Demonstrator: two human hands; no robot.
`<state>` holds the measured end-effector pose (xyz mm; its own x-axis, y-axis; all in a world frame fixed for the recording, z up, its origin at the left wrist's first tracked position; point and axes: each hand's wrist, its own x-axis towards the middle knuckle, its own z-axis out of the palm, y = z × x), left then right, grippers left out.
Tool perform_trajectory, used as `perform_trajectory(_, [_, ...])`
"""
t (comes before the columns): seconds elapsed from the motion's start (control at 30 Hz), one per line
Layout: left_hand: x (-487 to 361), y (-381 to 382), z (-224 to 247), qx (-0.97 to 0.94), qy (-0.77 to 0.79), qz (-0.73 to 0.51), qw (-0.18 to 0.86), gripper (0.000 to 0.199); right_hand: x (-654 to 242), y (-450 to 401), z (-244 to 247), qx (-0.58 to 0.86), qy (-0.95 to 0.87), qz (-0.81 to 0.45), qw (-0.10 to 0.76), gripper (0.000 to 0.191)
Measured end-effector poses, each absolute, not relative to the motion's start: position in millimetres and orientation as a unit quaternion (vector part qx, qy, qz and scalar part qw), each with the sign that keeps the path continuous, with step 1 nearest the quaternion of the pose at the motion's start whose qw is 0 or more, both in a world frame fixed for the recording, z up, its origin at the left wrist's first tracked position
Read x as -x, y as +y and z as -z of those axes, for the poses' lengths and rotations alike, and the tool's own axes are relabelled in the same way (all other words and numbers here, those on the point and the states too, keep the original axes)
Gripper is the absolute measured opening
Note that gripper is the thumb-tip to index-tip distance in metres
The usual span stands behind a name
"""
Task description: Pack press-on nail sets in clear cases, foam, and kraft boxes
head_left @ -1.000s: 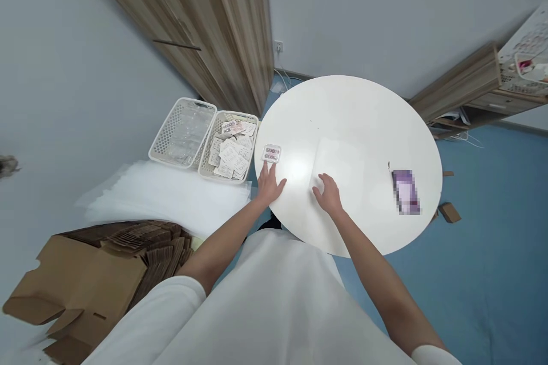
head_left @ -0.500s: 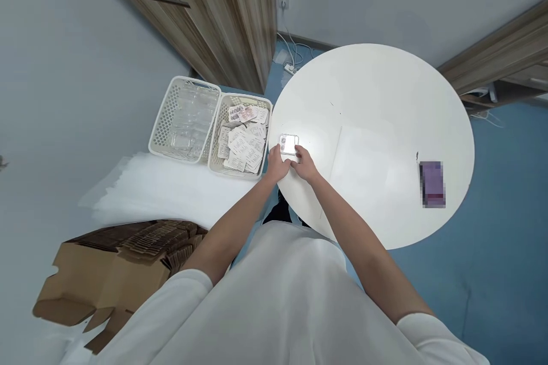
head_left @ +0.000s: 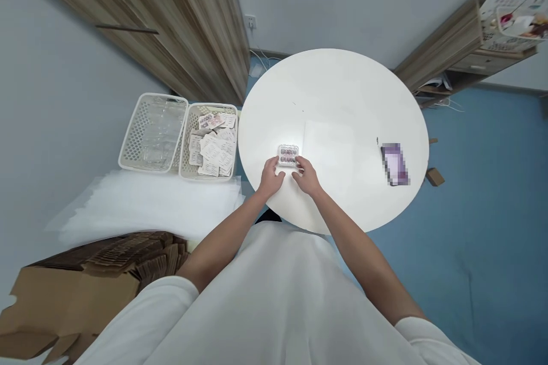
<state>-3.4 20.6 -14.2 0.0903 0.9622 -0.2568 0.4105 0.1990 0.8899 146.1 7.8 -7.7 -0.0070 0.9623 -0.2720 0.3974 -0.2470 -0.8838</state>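
A small clear plastic case (head_left: 288, 155) lies flat on the round white table (head_left: 342, 85), near its left side. Inside it shows a card with two rows of dark and pinkish ovals. My left hand (head_left: 270, 178) is at the case's lower left corner, fingertips against the edge and thumb spread away. At the opposite corner, my right hand (head_left: 306, 175) rests its fingertips on the case, its thumb also apart. Both hands look open, with the case between them. Their undersides are hidden.
Left of the table stand a white basket of printed cards (head_left: 214, 151) and another of clear cases (head_left: 160, 131). White sheets (head_left: 149, 199) and flattened cardboard boxes (head_left: 68, 302) lie nearer. A blurred-out purple object (head_left: 396, 164) sits at the table's right.
My view has shifted right. The case has moved inward from the table's left edge, and my hands have followed it. My thumbs, close together before, are now apart. The ovals show more clearly.
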Motion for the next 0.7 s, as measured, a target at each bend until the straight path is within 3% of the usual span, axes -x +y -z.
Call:
perform_trajectory(0.3, [-81,-39,15,-0.657,0.539,-0.215,0.481,0.054,-264,-71,17,0.630,-0.547,-0.460,0.304,0.047])
perform_trajectory(0.7, [-104,-64,28,-0.644,0.596,-0.168,0.449,0.051,-285,-83,34,0.607,-0.578,-0.487,0.246,0.048])
